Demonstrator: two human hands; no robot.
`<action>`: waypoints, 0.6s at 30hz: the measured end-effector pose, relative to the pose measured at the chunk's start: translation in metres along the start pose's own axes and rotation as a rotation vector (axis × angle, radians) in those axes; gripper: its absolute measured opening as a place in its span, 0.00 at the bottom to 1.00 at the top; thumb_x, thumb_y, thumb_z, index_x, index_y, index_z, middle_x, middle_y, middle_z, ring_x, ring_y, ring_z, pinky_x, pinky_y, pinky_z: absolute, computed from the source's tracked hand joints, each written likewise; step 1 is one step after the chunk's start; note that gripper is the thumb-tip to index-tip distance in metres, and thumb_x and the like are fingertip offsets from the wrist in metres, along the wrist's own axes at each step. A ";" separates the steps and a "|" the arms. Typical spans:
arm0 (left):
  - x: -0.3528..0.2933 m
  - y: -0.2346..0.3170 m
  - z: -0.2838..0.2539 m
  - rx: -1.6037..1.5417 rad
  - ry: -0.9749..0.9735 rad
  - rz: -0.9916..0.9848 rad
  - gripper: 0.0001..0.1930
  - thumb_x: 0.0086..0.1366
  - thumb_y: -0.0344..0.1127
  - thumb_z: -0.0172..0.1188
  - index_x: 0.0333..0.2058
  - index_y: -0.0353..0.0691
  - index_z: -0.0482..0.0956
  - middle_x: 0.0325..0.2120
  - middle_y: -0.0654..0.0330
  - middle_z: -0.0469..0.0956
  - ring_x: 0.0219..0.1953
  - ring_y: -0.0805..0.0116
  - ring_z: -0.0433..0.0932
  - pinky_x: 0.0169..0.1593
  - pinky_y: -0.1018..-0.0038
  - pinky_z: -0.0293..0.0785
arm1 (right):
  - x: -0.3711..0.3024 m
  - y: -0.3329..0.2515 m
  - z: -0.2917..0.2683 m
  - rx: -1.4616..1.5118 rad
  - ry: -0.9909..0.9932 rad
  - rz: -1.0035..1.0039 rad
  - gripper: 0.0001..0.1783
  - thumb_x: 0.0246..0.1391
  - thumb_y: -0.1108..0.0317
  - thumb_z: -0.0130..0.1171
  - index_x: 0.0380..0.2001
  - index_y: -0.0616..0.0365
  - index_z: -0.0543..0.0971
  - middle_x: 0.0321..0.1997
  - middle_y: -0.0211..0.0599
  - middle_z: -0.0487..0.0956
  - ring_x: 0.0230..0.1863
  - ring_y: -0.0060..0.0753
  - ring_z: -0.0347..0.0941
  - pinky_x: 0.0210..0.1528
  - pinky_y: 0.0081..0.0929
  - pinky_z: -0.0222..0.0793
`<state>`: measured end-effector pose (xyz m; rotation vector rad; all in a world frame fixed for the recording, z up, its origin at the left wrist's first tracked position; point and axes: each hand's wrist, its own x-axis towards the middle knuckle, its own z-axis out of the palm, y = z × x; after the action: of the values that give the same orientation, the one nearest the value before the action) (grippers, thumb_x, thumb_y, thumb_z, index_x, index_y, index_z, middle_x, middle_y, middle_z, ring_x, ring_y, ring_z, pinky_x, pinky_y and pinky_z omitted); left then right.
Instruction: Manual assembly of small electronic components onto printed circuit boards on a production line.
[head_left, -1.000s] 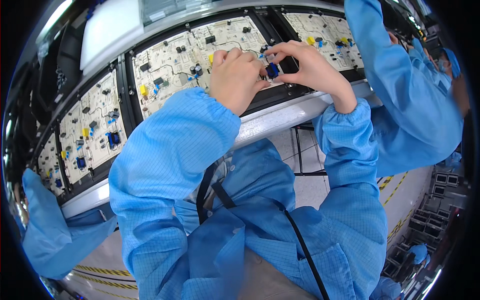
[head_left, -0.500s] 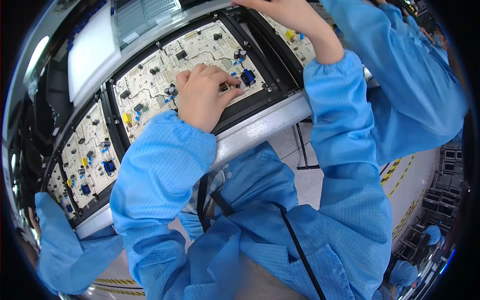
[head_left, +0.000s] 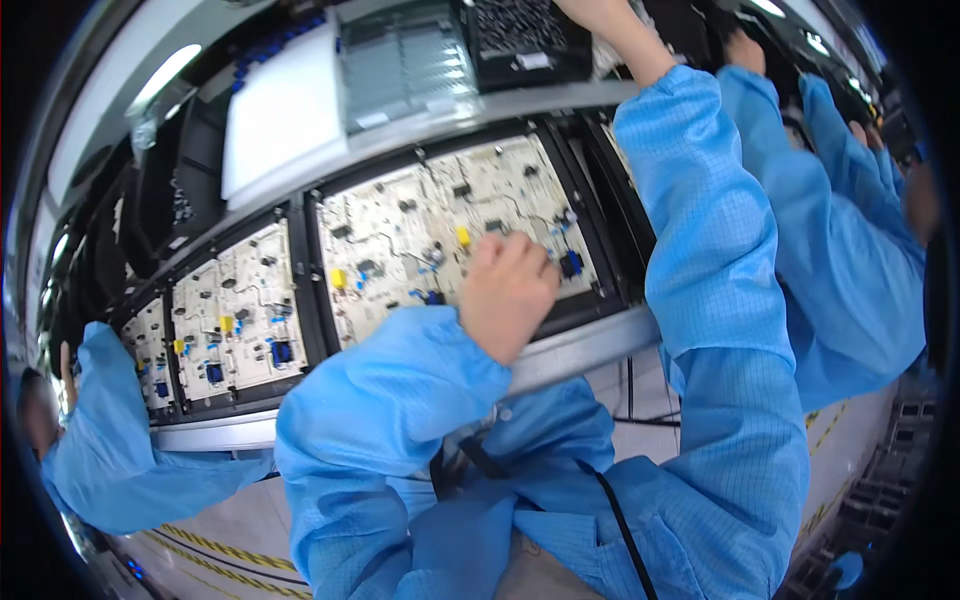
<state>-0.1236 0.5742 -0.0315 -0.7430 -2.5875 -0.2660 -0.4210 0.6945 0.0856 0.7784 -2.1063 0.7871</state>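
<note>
Component [head_left: 571,264] in blue sits just right of your curled left hand [head_left: 508,300], any hold hidden, by the near-right corner of the frame [head_left: 581,200], while your right hand [head_left: 600,12], fingers unseen, stretches beyond.

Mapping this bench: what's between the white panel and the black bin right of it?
A ribbed grey tray lies between the white panel and that black bin, in the head view.

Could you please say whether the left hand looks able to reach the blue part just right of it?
Probably yes: the left hand is close to the blue part on the board, and nothing visible stands between them, though its grip is hidden.
</note>
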 end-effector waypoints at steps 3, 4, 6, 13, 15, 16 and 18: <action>0.016 0.011 0.002 -0.075 0.023 0.027 0.08 0.48 0.36 0.60 0.30 0.45 0.79 0.29 0.68 0.74 0.41 0.69 0.69 0.47 0.67 0.59 | 0.024 0.096 0.008 -0.125 -0.197 -0.012 0.12 0.45 0.69 0.59 0.36 0.56 0.80 0.33 0.37 0.80 0.36 0.30 0.77 0.39 0.26 0.70; 0.005 0.001 0.004 -0.049 0.015 -0.031 0.08 0.47 0.38 0.61 0.28 0.46 0.78 0.28 0.68 0.74 0.39 0.70 0.69 0.47 0.68 0.60 | 0.018 0.053 0.044 -0.106 -0.339 0.182 0.08 0.43 0.69 0.57 0.29 0.57 0.81 0.30 0.42 0.80 0.34 0.36 0.78 0.36 0.30 0.72; 0.005 0.000 0.003 -0.055 0.032 -0.039 0.08 0.47 0.39 0.62 0.26 0.46 0.76 0.26 0.68 0.73 0.38 0.70 0.69 0.46 0.69 0.60 | 0.009 0.056 0.067 -0.230 -0.421 -0.040 0.09 0.40 0.69 0.56 0.27 0.58 0.81 0.30 0.44 0.80 0.33 0.45 0.77 0.38 0.35 0.72; -0.002 -0.007 -0.012 -0.135 0.020 -0.053 0.11 0.45 0.40 0.64 0.27 0.44 0.75 0.25 0.66 0.73 0.38 0.68 0.70 0.45 0.70 0.60 | -0.014 0.057 0.126 -0.277 -0.322 0.108 0.15 0.38 0.70 0.66 0.27 0.64 0.72 0.32 0.56 0.75 0.38 0.58 0.72 0.40 0.46 0.68; -0.006 -0.015 -0.039 -0.163 0.093 0.002 0.08 0.48 0.41 0.60 0.25 0.45 0.75 0.27 0.63 0.74 0.35 0.68 0.70 0.45 0.71 0.60 | -0.014 0.083 0.124 -0.296 -0.298 0.096 0.15 0.36 0.70 0.67 0.27 0.64 0.72 0.30 0.54 0.75 0.37 0.55 0.73 0.38 0.44 0.69; -0.010 -0.024 -0.047 -0.160 0.051 -0.010 0.11 0.50 0.43 0.61 0.28 0.45 0.76 0.31 0.62 0.74 0.37 0.67 0.70 0.45 0.70 0.60 | -0.016 0.092 0.124 -0.307 -0.294 0.150 0.14 0.35 0.71 0.67 0.27 0.64 0.75 0.31 0.53 0.76 0.38 0.54 0.74 0.39 0.43 0.69; -0.025 -0.053 -0.074 -0.131 0.062 -0.074 0.10 0.50 0.42 0.61 0.28 0.43 0.76 0.31 0.61 0.75 0.37 0.65 0.72 0.44 0.69 0.62 | -0.018 0.103 0.120 -0.327 -0.349 0.193 0.10 0.36 0.72 0.63 0.27 0.63 0.78 0.33 0.52 0.77 0.39 0.52 0.74 0.41 0.40 0.70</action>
<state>-0.1072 0.4970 0.0193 -0.6737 -2.5605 -0.4781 -0.5373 0.6759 -0.0217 0.5705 -2.5683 0.4033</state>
